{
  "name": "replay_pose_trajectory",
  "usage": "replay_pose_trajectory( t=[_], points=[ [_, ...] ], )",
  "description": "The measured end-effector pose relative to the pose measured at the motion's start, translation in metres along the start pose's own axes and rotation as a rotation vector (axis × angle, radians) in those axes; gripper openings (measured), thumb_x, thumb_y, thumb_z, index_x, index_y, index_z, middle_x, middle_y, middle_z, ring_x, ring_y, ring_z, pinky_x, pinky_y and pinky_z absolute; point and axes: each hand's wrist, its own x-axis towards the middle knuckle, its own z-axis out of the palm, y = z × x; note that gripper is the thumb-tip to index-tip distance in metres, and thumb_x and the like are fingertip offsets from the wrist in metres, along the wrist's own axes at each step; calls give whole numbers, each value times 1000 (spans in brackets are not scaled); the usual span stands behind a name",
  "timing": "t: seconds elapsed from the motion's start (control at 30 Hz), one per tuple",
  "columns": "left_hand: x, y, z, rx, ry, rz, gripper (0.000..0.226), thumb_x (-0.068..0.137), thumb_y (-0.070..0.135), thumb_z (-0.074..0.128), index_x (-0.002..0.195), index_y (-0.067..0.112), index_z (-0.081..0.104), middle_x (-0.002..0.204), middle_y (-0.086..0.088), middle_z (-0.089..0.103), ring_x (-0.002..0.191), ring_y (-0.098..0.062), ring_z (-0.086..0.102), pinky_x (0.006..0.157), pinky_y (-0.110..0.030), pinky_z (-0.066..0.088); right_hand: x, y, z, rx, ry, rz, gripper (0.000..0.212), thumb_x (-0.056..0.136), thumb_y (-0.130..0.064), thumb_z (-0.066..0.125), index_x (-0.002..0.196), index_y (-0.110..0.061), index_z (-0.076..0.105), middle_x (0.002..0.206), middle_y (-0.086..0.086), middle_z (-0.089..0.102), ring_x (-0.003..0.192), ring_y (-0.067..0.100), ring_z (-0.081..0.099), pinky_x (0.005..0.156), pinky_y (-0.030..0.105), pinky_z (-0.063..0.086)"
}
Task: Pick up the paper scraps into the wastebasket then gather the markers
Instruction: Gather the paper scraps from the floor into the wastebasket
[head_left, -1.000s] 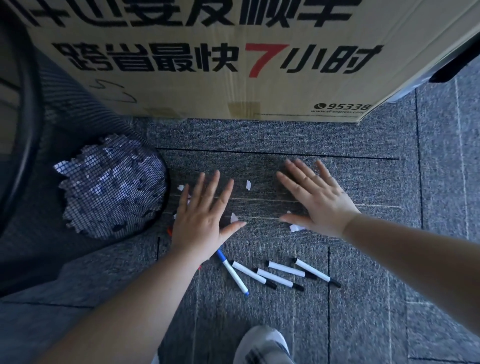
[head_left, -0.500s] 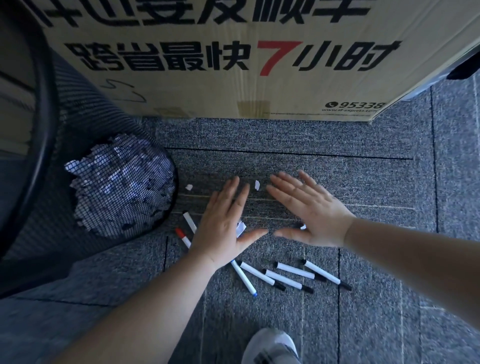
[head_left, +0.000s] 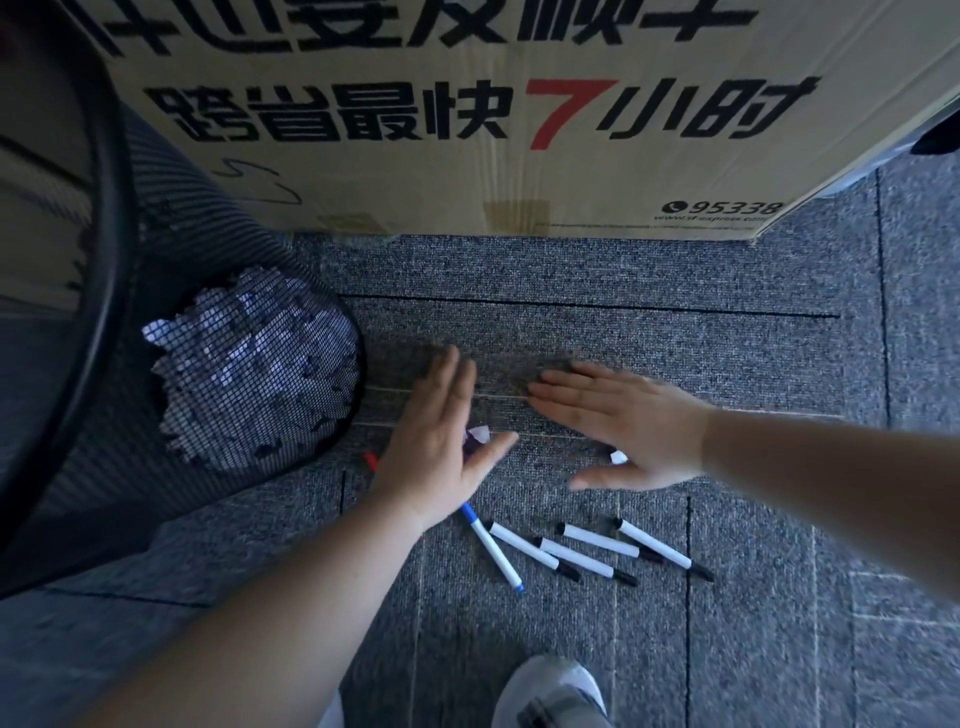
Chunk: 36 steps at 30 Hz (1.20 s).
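Since the earlier frames the two hands have been drawn closer together across the carpet (head_left: 675, 270), and the loose scraps that lay between them have been swept inward, so that fewer are left showing. The left hand (head_left: 441, 441) is held flat and open, fingers together and thumb spread, with a small bunch of paper scraps (head_left: 478, 436) seen just by its thumb side; whether they are touched cannot be told. The right hand (head_left: 623, 426) is likewise spread open, palm down, nothing gripped, and one white scrap (head_left: 618, 457) lies just beside its thumb. The mesh wastebasket (head_left: 104, 441) stands to the left, near the left hand, and torn paper is already seen through its wall. The markers (head_left: 587, 551) lie fanned on the carpet nearer the body, just below both hands, a blue-capped one (head_left: 493, 551) reaching under the left wrist and a red tip (head_left: 370, 460) showing at the left hand's outer edge. The scrap-collecting step is judged to be in hand, and the markers are not yet gathered. Next, the swept pile would need to be pinched or scooped between the palms and carried over the basket rim, with care that light bits are not dropped. A cardboard box (head_left: 467, 104) closes the far side.
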Motion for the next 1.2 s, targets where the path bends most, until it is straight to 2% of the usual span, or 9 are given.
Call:
replay_pose_trajectory(
  t=[0.07,0.2,0.37,0.53,0.7,0.83,0.93,1.13,1.2],
  points=[
    [-6,4,6,-3,-31,99,90,84,72,24,147,11,7,157,-10,0,144,-21,2,117,-43,14,-18,0,7,-23,-24,-11,79,88,-69,27,147,-17,18,153,2,20,141,21,17,118,41,3],
    [-8,8,13,-26,-30,100,93,81,75,27,147,11,11,156,-10,7,144,-22,7,115,-48,23,-24,-4,18,-15,14,36,81,87,-70,29,147,-17,14,152,4,22,139,24,22,114,39,6],
    [-16,-3,10,-7,1,68,98,78,77,30,147,10,11,156,-7,9,143,-19,11,115,-41,23,-5,-18,24,-25,75,25,84,86,-72,29,148,-18,14,153,4,20,141,23,16,117,44,7],
    [-30,-22,4,65,11,71,104,74,78,34,145,4,18,155,-10,14,142,-19,13,114,-42,23,28,-40,25,-2,184,-39,74,90,-64,30,146,-17,19,152,6,23,140,25,19,112,53,12],
    [-38,-32,7,111,42,137,87,80,68,42,140,8,29,150,-14,28,138,-27,28,107,-47,37,48,-52,28,-61,267,-48,55,92,-56,33,135,-23,41,143,6,44,133,24,39,112,45,25],
    [-32,-35,5,182,109,161,74,82,64,46,133,10,41,140,-14,45,127,-31,44,98,-47,46,49,-50,30,-77,338,-11,37,90,-55,38,116,-34,54,120,0,57,110,23,52,93,40,44],
    [-26,-40,2,241,150,207,69,83,64,45,128,13,47,130,-11,53,117,-29,49,92,-46,49,55,-49,26,-54,374,-18,30,89,-51,45,108,-32,57,109,3,60,93,23,59,82,39,50],
    [-16,-45,1,309,190,327,60,82,63,43,118,15,47,113,-7,42,97,-24,46,77,-40,54,69,-42,20,0,402,-133,20,97,-35,46,96,-20,59,81,-2,64,67,19,64,64,31,55],
    [-12,-42,0,310,206,332,60,82,63,43,116,14,49,109,-8,48,91,-25,52,72,-38,55,73,-39,19,-33,401,-166,16,96,-30,49,92,-17,58,76,-2,63,60,19,63,57,32,55]
  ],
)
